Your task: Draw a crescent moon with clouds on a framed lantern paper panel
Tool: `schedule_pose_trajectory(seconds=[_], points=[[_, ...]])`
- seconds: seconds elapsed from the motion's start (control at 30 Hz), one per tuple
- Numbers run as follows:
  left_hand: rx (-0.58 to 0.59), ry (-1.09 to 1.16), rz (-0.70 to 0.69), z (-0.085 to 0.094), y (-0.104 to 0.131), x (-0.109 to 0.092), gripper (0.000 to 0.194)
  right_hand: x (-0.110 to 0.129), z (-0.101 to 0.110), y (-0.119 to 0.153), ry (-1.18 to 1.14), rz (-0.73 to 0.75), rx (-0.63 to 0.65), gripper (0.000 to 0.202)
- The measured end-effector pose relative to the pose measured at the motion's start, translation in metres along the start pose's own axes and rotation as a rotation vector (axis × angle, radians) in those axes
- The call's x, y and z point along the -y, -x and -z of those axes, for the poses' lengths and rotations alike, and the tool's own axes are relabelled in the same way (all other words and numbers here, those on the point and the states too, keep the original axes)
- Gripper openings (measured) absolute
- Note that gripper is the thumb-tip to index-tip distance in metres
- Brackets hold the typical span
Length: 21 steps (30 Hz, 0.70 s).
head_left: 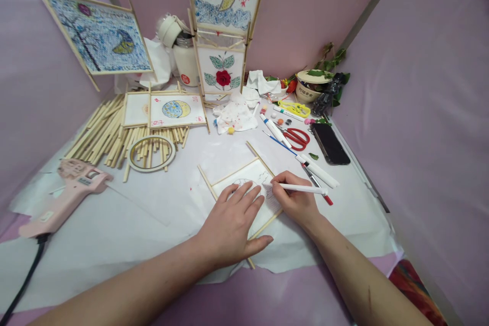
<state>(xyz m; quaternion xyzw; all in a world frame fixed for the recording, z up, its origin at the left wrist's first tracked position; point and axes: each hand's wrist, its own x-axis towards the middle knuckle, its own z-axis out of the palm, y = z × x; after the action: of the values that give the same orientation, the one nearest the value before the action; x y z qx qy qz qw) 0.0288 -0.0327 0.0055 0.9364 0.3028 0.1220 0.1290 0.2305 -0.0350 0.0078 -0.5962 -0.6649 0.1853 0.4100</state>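
Observation:
A white sheet point(263, 217) framed by thin wooden sticks lies on the table, with fine line drawing on it. My left hand point(235, 221) rests flat on the sheet, fingers spread and thumb out to the side, holding nothing. In my right hand point(296, 198) is a white pen point(305, 189), pinched between the fingers, its tip end at the upper right part of the sheet. The hand's side rests by the frame's right edge. Part of the drawing is hidden under my left fingers.
At the left are a pink glue gun point(66, 196), a tape roll point(152, 153) and many wooden sticks point(103, 132). Decorated panels point(220, 69) stand behind. To the right lie red scissors point(298, 138), markers point(320, 170), a phone point(330, 143) and a lidded bowl point(307, 92).

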Motion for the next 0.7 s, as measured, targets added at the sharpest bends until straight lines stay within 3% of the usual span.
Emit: schedule_pose_trajectory(seconds=[0.7], points=[[0.01,-0.007,0.01,-0.0003,-0.0006,-0.0001,0.068,0.0003,-0.0009,-0.0005,-0.038,0.02,0.035,0.01]])
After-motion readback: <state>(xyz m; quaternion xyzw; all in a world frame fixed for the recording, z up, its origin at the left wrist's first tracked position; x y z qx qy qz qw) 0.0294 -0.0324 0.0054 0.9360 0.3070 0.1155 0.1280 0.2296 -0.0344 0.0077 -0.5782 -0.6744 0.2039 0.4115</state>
